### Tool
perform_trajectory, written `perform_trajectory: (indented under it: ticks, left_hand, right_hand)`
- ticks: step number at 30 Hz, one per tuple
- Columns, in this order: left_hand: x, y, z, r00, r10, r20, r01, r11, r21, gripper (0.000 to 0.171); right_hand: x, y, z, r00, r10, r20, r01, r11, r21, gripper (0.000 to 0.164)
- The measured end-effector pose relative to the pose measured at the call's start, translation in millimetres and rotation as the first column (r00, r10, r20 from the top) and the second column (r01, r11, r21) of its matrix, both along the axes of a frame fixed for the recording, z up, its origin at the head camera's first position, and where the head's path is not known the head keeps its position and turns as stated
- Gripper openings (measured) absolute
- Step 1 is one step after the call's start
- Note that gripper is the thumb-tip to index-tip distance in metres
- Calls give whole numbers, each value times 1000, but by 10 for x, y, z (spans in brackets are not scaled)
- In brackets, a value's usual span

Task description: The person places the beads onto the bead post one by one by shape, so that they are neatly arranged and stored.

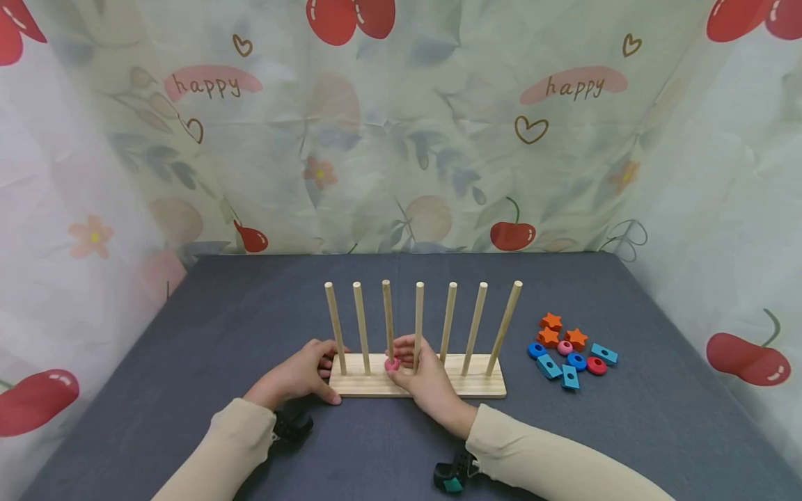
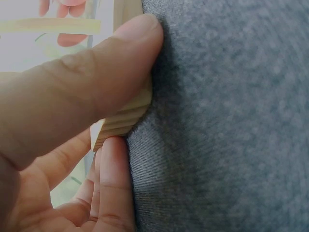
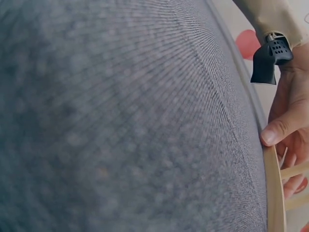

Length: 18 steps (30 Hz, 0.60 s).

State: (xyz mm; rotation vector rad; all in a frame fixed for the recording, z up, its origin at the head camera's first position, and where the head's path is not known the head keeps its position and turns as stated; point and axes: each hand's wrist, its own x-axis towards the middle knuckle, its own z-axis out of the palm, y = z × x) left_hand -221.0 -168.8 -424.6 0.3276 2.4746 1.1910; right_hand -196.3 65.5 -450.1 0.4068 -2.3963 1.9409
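Left grip [image 1: 316, 370] pinches the pale wooden peg rack [image 1: 366, 386], lower centre — keep it steady. Right grip [image 1: 422, 372] closes lightly round the round pink bead [image 1: 392, 364]; seat it level.

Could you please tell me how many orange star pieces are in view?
3, all to the right of the pegged board: the back star, the left star just in front of it, and the right star. None seems hidden.

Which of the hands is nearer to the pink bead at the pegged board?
Right. The right hand has its thumb and fingers at the pink bead; the left hand is farther off, gripping the left end of the pegged board.
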Motion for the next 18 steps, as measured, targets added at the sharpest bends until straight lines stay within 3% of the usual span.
perform_trajectory:
  ticks: [18]
  left_hand:
    - [17,12,23,1000,2,5,-2,1000,-23,78]
  right_hand:
    - [-17,-10,-31,1000,-9,-14,9,999,32,42]
